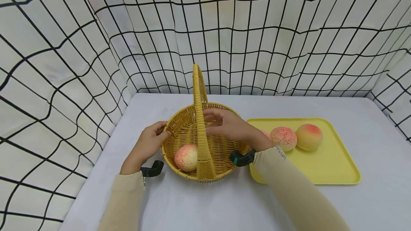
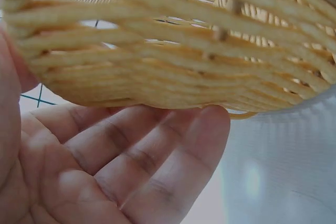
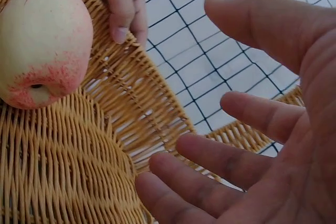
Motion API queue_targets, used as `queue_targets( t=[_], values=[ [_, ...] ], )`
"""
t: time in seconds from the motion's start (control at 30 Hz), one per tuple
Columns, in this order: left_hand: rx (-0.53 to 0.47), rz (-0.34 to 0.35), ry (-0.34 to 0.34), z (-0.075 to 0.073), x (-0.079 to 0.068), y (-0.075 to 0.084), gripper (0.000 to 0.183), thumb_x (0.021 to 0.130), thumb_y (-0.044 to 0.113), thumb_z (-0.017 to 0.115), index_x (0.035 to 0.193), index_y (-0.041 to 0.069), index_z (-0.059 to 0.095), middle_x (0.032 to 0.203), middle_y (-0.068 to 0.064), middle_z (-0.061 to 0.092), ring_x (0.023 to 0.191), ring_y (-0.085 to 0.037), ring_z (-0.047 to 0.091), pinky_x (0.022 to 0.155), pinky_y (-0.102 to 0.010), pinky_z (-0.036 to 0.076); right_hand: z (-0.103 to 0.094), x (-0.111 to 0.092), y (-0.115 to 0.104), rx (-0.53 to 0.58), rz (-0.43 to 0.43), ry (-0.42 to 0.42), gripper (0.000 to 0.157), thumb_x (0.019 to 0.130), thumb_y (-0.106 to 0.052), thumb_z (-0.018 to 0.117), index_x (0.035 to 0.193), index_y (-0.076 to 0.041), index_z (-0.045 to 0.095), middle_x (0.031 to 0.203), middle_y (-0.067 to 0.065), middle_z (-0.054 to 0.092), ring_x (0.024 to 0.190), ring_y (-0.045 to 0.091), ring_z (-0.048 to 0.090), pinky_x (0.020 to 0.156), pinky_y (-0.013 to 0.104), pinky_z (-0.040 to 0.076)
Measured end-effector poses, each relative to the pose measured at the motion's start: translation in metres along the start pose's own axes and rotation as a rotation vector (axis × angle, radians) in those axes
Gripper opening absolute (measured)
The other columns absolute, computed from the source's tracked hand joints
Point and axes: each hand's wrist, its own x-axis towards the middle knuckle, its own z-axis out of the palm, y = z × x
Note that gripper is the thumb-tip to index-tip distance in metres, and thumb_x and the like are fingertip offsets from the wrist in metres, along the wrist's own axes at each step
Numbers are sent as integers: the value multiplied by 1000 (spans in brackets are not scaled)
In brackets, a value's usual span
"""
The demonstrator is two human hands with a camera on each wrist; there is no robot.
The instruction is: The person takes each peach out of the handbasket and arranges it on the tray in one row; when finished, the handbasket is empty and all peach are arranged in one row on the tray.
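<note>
A yellow wicker basket [image 1: 186,131] with a tall arched handle stands on the table. Inside it, at the near left, lies a pink-and-cream peach [image 1: 186,158], its stem hollow showing in the right wrist view. My left hand [image 1: 149,142] holds the basket's left rim, thumb over the edge and fingers against the woven outside. Over the basket's inside, just right of the handle, my right hand [image 1: 229,126] hovers with fingers spread and nothing in them. In the right wrist view the peach [image 3: 50,35] is apart from those fingers.
On the right lies a yellow tray [image 1: 321,170] with a speckled peach [image 1: 283,139], a smoother yellow-orange peach [image 1: 309,137] and another partly hidden behind my right wrist. White cloth walls with black netting [image 1: 218,27] enclose the table's back and sides.
</note>
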Motion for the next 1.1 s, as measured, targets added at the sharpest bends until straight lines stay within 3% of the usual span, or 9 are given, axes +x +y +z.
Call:
queue_targets(
  t=[0.2, 0.27, 0.43, 0.67, 0.97, 1.1],
  values=[
    [4, -10, 8, -1, 0, 1, 46, 106, 17, 54, 149, 0, 51, 139, -21, 64, 116, -32, 69, 91, -38, 59, 14, 15, -6, -59, 37, -78, 56, 93, -26, 80, 143, -16, 59, 138, 12, 64, 122, 20, 63, 105, 43, 49],
    [9, -11, 9, -1, 0, 1, 46, 106, 17, 55, 149, 0, 51, 140, -21, 64, 117, -32, 69, 91, -38, 59, 18, 19, -6, -74, 45, -97, 64, 91, -28, 81, 148, -13, 57, 137, 12, 66, 122, 19, 61, 106, 43, 47],
    [24, -11, 15, -1, 0, 2, 47, 106, 17, 55, 149, -1, 51, 140, -22, 64, 117, -32, 69, 92, -38, 58, 28, 30, -3, -112, 53, -170, 66, 91, -30, 80, 148, -9, 57, 136, 13, 66, 123, 19, 62, 104, 40, 49],
    [29, -3, 25, 0, 0, 3, 46, 105, 16, 56, 148, -1, 53, 137, -21, 66, 113, -29, 71, 89, -32, 58, 36, 35, -1, -189, 77, -246, 68, 89, -38, 80, 148, -13, 58, 135, 11, 68, 122, 18, 63, 101, 37, 51],
    [17, -4, 28, 1, 1, 4, 45, 105, 15, 57, 147, -1, 54, 136, -21, 67, 112, -30, 71, 88, -33, 59, 44, 35, 2, -142, 125, -312, 66, 86, -33, 82, 145, -16, 59, 131, 0, 66, 122, 16, 59, 101, 34, 48],
    [12, 3, 32, 0, 0, 4, 45, 105, 14, 57, 147, -1, 54, 134, -23, 67, 109, -29, 72, 84, -31, 59, 46, 35, 3, -132, 109, -331, 67, 85, -30, 84, 146, -15, 60, 130, -1, 66, 118, 15, 59, 100, 34, 48]
  ],
)
